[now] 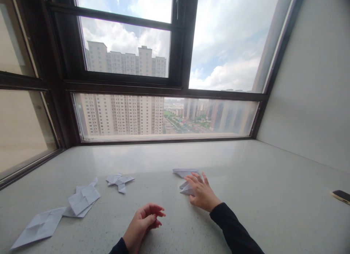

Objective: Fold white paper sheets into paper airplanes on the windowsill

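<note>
Below a dark-framed window, a white counter is seen. At its left, overlapping papers cannot be surely counted. The right hand is spread over two folded papers, partly hidden by it. The left hand is loosely curled; whether anything is held cannot be told. One cross-shaped paper is set apart; one dark object is cut off at right.

No legible text, label, brand, number or sign.
A tiny marking sits at the lower left corner of the bottom window pane, too small to read; on the white folded papers, no lettering or digits can be made out.
</note>
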Demonstrator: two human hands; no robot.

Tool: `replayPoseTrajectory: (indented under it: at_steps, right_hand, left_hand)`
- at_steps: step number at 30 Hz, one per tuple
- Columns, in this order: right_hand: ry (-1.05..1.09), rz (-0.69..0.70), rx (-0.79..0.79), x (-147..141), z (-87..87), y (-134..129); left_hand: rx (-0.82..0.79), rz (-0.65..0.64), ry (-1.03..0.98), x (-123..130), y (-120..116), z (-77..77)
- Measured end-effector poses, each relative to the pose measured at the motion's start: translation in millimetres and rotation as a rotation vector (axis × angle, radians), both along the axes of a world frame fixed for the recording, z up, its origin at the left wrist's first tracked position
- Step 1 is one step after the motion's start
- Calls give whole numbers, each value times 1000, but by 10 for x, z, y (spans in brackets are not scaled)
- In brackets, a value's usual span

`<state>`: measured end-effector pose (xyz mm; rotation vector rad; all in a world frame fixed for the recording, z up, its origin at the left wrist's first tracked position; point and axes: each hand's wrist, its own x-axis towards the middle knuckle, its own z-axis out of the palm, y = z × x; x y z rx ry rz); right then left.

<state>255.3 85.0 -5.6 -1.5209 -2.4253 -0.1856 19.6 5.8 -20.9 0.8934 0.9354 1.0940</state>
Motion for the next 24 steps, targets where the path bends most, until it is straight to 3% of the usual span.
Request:
replayPoseTrajectory:
  at_steps: [6, 24]
  right_hand:
    - [-29, 37, -21, 63, -53, 51]
    - [28, 48, -90, 71, 14, 50]
  left_hand:
    - [-1, -4, -17, -14, 30, -20]
    - [8, -24, 6, -12, 33, -66]
